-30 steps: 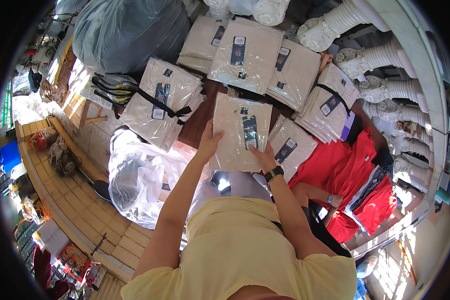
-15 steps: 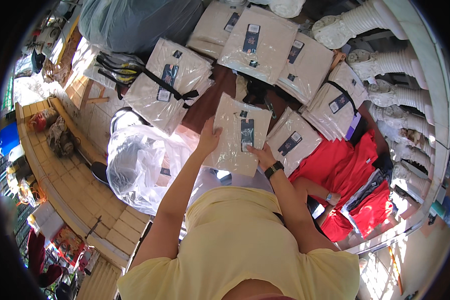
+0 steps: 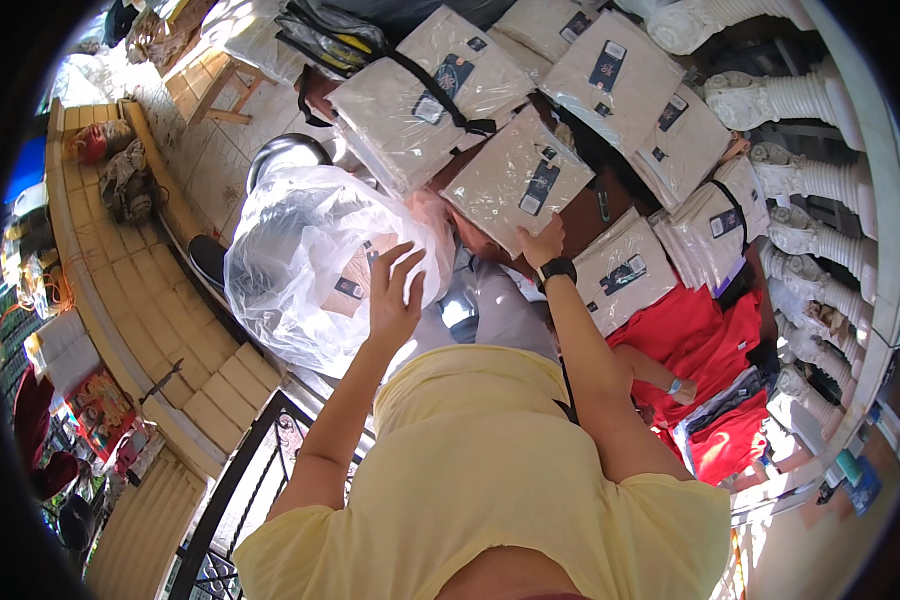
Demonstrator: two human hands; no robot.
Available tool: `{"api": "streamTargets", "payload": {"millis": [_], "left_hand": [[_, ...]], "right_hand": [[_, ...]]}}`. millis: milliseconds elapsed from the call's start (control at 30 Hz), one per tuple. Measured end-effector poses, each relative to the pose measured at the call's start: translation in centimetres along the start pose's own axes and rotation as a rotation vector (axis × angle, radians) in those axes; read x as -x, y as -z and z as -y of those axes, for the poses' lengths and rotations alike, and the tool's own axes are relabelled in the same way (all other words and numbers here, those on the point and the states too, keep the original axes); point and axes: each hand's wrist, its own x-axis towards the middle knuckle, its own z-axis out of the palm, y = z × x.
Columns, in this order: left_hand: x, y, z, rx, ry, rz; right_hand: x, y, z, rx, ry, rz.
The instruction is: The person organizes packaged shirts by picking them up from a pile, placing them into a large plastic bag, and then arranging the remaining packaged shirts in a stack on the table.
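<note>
My right hand (image 3: 542,243), with a dark watch at the wrist, grips the near edge of a folded beige cloth pack (image 3: 505,185) in clear plastic with a dark label. The pack lies tilted over the brown table. My left hand (image 3: 397,297) holds nothing, its fingers apart, above the right side of a large clear plastic bag (image 3: 270,260). Inside the bag shows another beige labelled pack (image 3: 348,288). A strapped stack of such packs (image 3: 375,105) sits just beyond the held one. To the right of my right hand lies another beige pack (image 3: 620,272).
More wrapped packs (image 3: 610,85) are piled at the far right, beside a strapped bundle (image 3: 710,235). Another person's hand (image 3: 682,390) rests by red garments (image 3: 705,330). White ornate balusters (image 3: 810,185) line the right. A tiled ledge (image 3: 120,270) curves along the left.
My left hand has let go of the pack and moved left over the plastic bag. My right hand has carried the pack forward toward the strapped stack. The view has shifted.
</note>
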Motion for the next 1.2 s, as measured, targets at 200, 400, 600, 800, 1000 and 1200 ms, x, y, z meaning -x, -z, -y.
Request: {"api": "streamTargets", "payload": {"millis": [200,400,600,800,1000,1200], "left_hand": [[8.8,7.8,6.7,-0.186,0.216,-0.227],[12.9,8.3,9.9,-0.092,0.248,0.124],[14.2,5.9,11.7,-0.051,0.257,0.507],[18.4,2.8,13.7,0.124,0.371,0.476],[19.2,0.5,13.9,0.247,0.37,0.47],[21.9,-0.9,14.4,0.221,0.392,0.548]], "right_hand": [[9.3,0.2,15.5,-0.469,0.466,0.287],[12.4,-10.7,23.6,-0.02,1.05,0.653],[7.8,-27.4,19.9,0.939,0.935,0.847],[11.0,-35.2,13.9,1.098,0.605,0.942],[6.5,-46.3,-0.8,1.168,-0.039,1.177],[11.4,-45.7,-0.9,0.866,-0.203,0.654]]}}
